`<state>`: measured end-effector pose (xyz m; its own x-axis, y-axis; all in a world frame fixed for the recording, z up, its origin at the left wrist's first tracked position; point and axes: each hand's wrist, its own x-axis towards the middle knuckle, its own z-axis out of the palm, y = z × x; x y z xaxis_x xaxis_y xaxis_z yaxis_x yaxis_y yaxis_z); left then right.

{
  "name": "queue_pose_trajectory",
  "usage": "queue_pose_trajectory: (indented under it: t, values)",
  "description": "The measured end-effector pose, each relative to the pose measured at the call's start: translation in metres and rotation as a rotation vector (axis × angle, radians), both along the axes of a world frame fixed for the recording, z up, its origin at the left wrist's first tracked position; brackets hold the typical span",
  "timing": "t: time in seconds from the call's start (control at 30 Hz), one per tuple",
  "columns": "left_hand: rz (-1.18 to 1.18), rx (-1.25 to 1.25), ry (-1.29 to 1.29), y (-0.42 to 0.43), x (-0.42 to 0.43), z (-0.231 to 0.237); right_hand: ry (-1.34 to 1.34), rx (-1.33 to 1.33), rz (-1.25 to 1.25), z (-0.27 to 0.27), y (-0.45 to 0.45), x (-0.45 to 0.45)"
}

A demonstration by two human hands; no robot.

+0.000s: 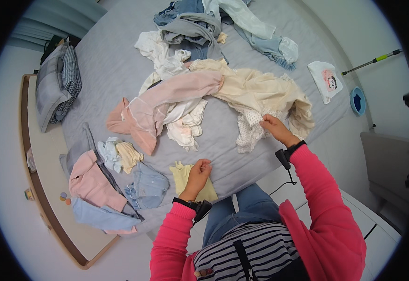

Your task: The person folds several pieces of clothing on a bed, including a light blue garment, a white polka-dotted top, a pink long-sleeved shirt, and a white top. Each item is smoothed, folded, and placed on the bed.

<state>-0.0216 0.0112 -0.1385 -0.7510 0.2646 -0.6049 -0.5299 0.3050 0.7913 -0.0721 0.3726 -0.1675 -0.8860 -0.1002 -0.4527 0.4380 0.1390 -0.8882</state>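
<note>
My right hand (277, 129) has its fingertips on the edge of a white dotted garment (248, 131) with lace trim, pinching it. That garment lies partly under a cream garment (252, 82). My left hand (199, 175) is above a pale yellow strappy top (208, 189) near the bed's front edge, its fingers curled loosely; no cloth shows between them. A pink garment with a sheer layer (176, 87) stretches across the middle, over white clothes (185, 128). Folded white cloth with a cartoon print (325, 82) lies at the right edge of the bed.
Blue and grey clothes (197, 31) are heaped at the far side. At left lie a pink top (95, 182), denim (150, 186) and small light garments (129, 154). Pillows (52, 84) rest by the headboard (50, 168). A blue basin (358, 101) and a pole (369, 63) are beyond the right edge.
</note>
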Motion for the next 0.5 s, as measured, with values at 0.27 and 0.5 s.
queue_pose_trajectory:
  t: [0.27, 0.5]
  values:
    - [-0.003, 0.037, 0.482, 0.050, -0.055, 0.071, 0.100, -0.522, 0.070, 0.257, -0.023, 0.022]
    - [-0.312, 0.339, 0.303, 0.072, -0.050, 0.133, 0.217, -0.292, -0.048, 0.325, -0.040, 0.032]
